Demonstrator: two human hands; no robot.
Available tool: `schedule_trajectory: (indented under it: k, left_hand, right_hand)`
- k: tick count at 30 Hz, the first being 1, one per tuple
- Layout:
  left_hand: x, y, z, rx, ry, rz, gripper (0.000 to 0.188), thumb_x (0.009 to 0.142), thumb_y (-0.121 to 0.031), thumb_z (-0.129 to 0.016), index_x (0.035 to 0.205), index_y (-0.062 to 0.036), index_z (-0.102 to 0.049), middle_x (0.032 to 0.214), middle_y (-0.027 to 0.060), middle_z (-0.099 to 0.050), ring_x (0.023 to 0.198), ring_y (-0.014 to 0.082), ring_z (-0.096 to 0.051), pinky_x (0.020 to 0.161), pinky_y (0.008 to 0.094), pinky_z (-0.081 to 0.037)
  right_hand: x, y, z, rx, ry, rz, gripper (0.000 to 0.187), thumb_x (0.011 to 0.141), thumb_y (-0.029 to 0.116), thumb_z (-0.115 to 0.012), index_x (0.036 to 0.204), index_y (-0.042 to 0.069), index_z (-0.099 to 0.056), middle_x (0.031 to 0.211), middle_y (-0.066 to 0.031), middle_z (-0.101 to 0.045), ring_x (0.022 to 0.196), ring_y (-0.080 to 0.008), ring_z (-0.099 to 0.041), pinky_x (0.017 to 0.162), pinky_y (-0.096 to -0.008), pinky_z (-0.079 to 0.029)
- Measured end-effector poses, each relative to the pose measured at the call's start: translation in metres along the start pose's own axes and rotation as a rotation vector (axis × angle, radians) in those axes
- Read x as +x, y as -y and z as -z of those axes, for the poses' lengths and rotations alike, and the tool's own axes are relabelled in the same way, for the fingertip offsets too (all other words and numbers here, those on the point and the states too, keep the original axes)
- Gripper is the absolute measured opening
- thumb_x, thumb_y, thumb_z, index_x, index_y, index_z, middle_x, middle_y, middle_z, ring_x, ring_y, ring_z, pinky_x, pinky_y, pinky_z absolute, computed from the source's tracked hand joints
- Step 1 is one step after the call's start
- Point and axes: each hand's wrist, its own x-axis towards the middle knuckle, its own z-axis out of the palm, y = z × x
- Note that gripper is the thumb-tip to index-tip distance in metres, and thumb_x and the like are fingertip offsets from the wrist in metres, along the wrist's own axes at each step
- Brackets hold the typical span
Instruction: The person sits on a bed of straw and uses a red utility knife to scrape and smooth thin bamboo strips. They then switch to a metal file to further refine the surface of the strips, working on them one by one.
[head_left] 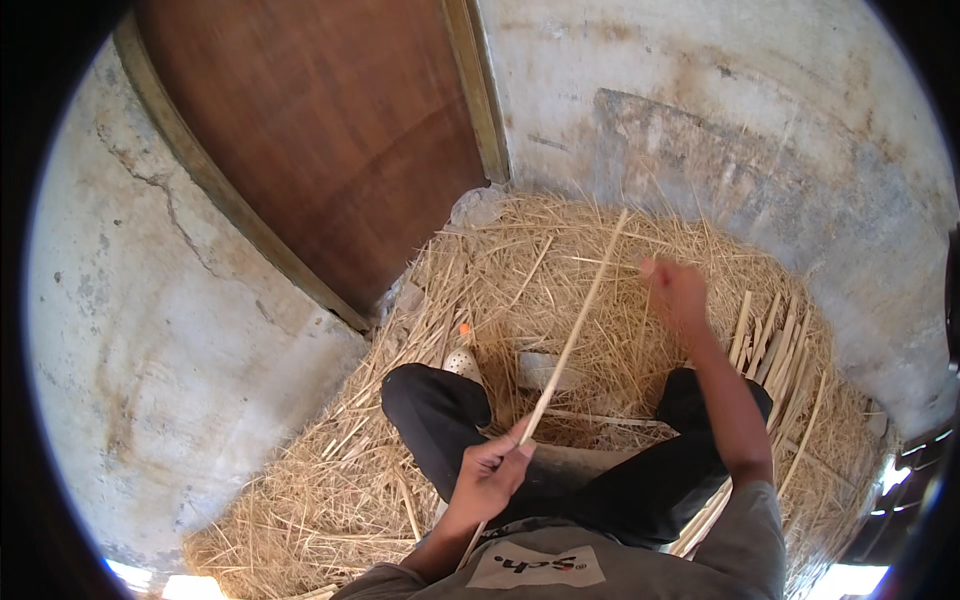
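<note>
My left hand [490, 473] is closed around the lower part of a long, pale wooden strip [574, 336]. The strip slants up and away from me, its far end over the straw, and a thin length of it runs back below the hand toward my shirt. Off to the right of the strip, my right hand [678, 295] is raised with its fingers curled, apart from the strip. A thin pale sliver [610, 262] shows just left of these fingers; whether they hold it or something else I cannot make out.
Straw-like shavings [560, 235] cover the floor around my bent legs. Several split strips [785, 345] lie bundled at right. A perforated white shoe [462, 364], a small orange thing [465, 329] and a flat grey block [545, 371] are ahead. A brown door [310, 130] and stained walls [720, 90] enclose the corner.
</note>
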Motion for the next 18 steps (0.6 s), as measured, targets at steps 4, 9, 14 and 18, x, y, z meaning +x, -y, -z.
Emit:
schedule_trajectory:
  k: [4, 9, 14, 18]
  left_hand:
    - [0.010, 0.002, 0.001, -0.059, 0.008, 0.023, 0.039, 0.099, -0.008, -0.052, 0.138, -0.0061, -0.049, 0.062, -0.0089, -0.041, 0.052, 0.0001, -0.034, 0.046, 0.0187, -0.027]
    - [0.003, -0.002, -0.009, 0.034, -0.005, -0.044, 0.040, 0.099, -0.007, -0.052, 0.139, -0.0064, -0.049, 0.062, -0.0089, -0.041, 0.053, -0.0003, -0.033, 0.047, 0.0182, -0.026]
    - [-0.002, -0.005, -0.011, 0.158, -0.047, -0.070, 0.040, 0.097, -0.005, -0.054, 0.137, -0.0044, -0.050, 0.065, -0.0085, -0.043, 0.059, 0.0000, -0.035, 0.052, 0.0172, -0.031]
    - [-0.001, -0.010, -0.015, 0.349, -0.056, -0.211, 0.041, 0.095, -0.002, -0.055, 0.136, -0.0038, -0.051, 0.067, -0.0083, -0.041, 0.064, 0.0013, -0.035, 0.058, 0.0168, -0.031]
  right_hand:
    - [-0.065, 0.053, -0.024, 0.053, -0.063, 0.538, 0.063, 0.080, 0.067, -0.059, 0.060, 0.007, -0.055, 0.048, -0.0073, -0.048, 0.043, -0.0261, -0.052, 0.044, -0.0384, -0.041]
    - [-0.041, 0.049, -0.016, 0.006, 0.009, 0.322, 0.054, 0.068, 0.063, -0.073, 0.062, 0.012, -0.058, 0.053, -0.0069, -0.056, 0.049, -0.0258, -0.060, 0.047, -0.0380, -0.045]
    - [-0.072, 0.066, -0.027, 0.000, -0.050, 0.594, 0.058, 0.072, 0.066, -0.067, 0.057, 0.012, -0.055, 0.048, -0.0053, -0.050, 0.042, -0.0243, -0.052, 0.044, -0.0388, -0.042]
    - [-0.029, 0.040, -0.016, -0.018, -0.086, 0.407, 0.052, 0.071, 0.062, -0.070, 0.058, 0.014, -0.056, 0.048, -0.0053, -0.050, 0.042, -0.0243, -0.053, 0.044, -0.0393, -0.043]
